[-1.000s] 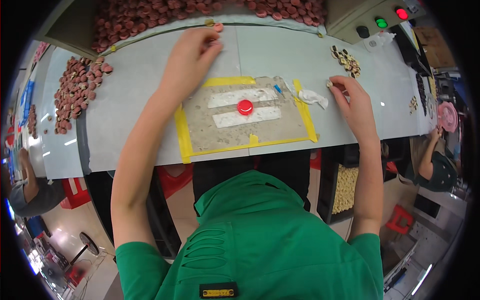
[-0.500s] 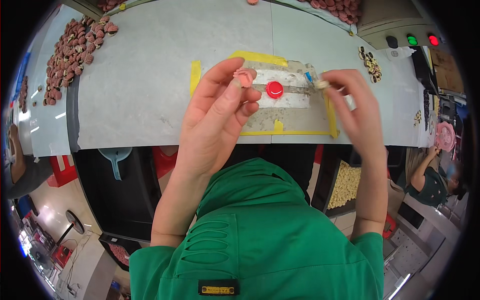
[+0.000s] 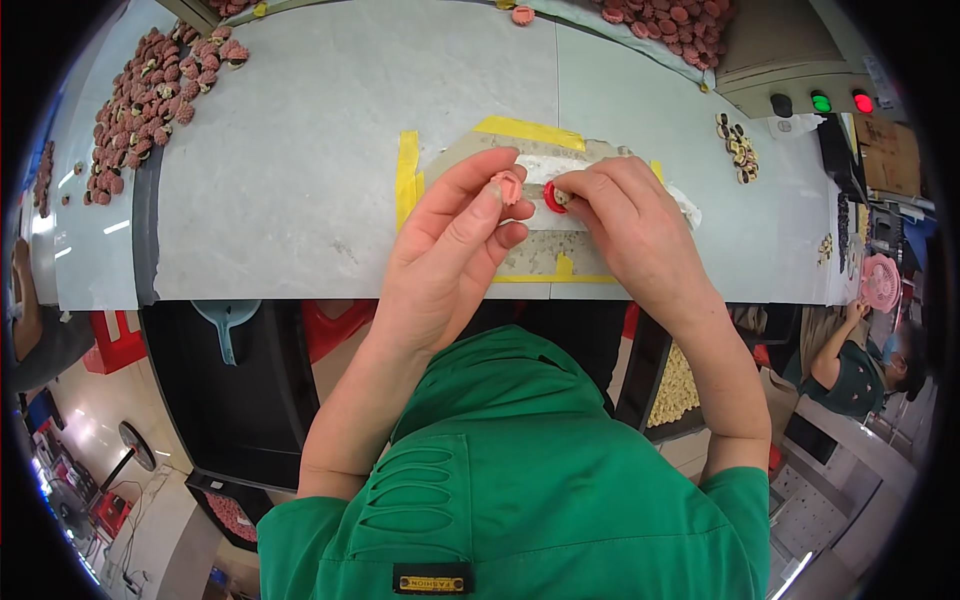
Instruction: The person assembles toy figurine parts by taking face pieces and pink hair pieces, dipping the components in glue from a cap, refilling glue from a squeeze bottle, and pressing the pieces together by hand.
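My left hand (image 3: 455,240) pinches a small pink piece with a scalloped edge (image 3: 508,187) between thumb and fingertips, held just above the table. Beside it, my right hand (image 3: 640,225) has its fingers closed on a small cream-coloured piece (image 3: 562,196), mostly covered by the fingertips. That piece is at the round red holder (image 3: 549,195), whose right side the fingers hide. The holder sits on a stained grey mat (image 3: 545,245) edged with yellow tape (image 3: 530,131).
Many pink-and-cream pieces (image 3: 140,110) lie heaped at the far left, and pink ones (image 3: 680,30) at the far right. Cream-and-dark pieces (image 3: 737,150) lie to the right. Below the table edge are a black tray (image 3: 235,400) and a bin of cream pieces (image 3: 676,390). Another person (image 3: 855,370) is at far right.
My right hand has moved left from the mat's right side to the red holder, with the cream piece in its fingers. My left hand has shifted slightly right and down, still pinching the pink piece.
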Motion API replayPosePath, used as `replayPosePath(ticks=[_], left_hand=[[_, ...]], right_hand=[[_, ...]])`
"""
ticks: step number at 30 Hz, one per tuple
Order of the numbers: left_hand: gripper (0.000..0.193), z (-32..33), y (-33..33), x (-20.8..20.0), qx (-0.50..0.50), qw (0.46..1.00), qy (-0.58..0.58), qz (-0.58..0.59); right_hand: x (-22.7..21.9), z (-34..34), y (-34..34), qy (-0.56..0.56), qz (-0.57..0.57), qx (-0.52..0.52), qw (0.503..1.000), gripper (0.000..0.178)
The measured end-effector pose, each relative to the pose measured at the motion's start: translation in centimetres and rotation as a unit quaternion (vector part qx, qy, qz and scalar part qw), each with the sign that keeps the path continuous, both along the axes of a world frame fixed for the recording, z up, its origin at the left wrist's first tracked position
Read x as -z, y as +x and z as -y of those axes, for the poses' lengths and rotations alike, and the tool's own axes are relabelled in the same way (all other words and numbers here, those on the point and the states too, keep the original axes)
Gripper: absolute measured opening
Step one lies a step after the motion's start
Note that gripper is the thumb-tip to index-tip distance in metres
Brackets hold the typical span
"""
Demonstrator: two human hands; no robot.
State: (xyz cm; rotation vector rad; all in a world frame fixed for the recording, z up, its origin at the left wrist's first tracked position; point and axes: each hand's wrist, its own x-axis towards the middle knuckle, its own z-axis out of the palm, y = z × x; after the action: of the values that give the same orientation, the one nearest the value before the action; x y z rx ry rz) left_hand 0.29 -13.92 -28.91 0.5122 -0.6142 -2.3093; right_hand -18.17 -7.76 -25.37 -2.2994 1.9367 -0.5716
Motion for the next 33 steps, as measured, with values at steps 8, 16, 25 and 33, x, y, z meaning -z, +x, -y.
replayPosePath(ticks=[8,16,25,33], left_hand=[[0.035,0.2,0.3,0.2,0.018,1.000,-0.007,-0.023],[0.034,0.2,0.3,0.5,0.047,0.998,0.004,-0.043],[0.032,0.0,0.0,0.1,0.042,0.999,-0.013,-0.022],[0.027,-0.6,-0.7,0.0,0.006,0.996,-0.079,0.033]], right_hand=[[-0.2,0.1,0.1,-0.002,0.030,0.018,0.999,0.019],[-1.0,-0.6,0.0,0.086,0.245,0.082,0.962,0.017],[-2.3,-0.8,1.5,0.056,0.481,0.073,0.872,0.017],[-1.9,-0.6,2.6,-0.006,0.309,0.026,0.951,0.016]])
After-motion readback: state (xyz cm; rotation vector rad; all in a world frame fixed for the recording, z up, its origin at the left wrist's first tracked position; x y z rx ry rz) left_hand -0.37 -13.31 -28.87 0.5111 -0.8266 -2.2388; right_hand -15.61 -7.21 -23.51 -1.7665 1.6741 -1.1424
